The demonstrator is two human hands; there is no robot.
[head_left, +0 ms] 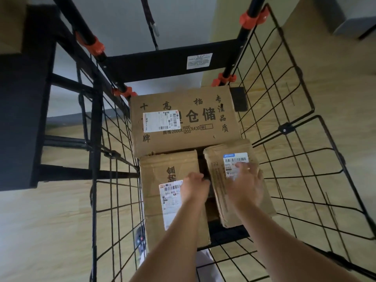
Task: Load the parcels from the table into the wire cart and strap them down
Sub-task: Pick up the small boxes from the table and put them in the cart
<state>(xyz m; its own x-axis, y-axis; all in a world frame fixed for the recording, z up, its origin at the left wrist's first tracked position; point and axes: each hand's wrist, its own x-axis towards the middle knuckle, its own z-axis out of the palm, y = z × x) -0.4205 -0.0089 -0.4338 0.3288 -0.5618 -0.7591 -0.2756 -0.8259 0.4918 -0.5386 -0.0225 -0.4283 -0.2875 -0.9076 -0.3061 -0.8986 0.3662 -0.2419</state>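
Three brown cardboard parcels lie inside the black wire-mesh cart [284, 98] at frame centre: a large printed box [183, 119] above, a narrow labelled box [162, 176] lower left, a flatter labelled parcel [219, 174] lower right. The left hand [193, 187] curls its fingers over the narrow box's right edge. The right hand [245, 184] rests with fingers spread on the flatter parcel's white label. A black table [22, 98] stands at upper left.

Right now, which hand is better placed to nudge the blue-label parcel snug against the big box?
Right. The right hand already lies flat on the blue-label parcel, fingers over its label. The left hand is at the gap, gripping the edge of the neighbouring parcel, so it would have to cross over.
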